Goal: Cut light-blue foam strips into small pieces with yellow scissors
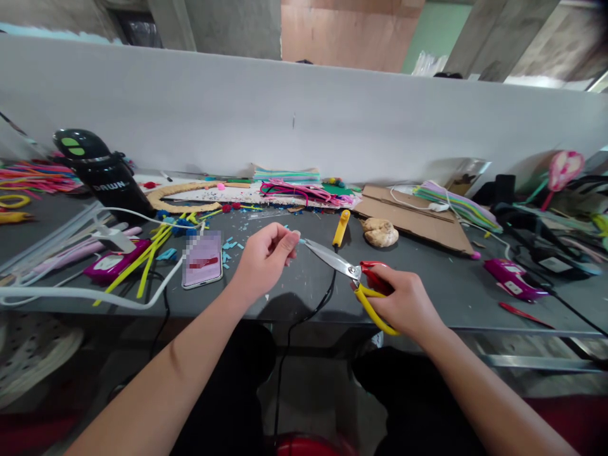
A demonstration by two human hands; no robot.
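My left hand [266,256] is held just above the dark grey tabletop [304,288], thumb and forefinger pinched narrow on a tiny pale-blue piece [302,241]. My right hand [409,304] is wrapped around the red and yellow handles of the steel-bladed scissors [342,266]. Their blades lie close together and point left, the tips right by the piece; I can't tell whether they touch it. To the left of my left hand lie pale-blue scraps [227,254], and beside them a phone with a lilac screen [205,253]. Beyond the scissors, on the far side, are a yellow-handled tool [341,228] and, just to its right, a lumpy beige object [382,234]. Farther right lies a flat brown cardboard sheet [413,220]. A black bottle [107,183] stands at the far left.
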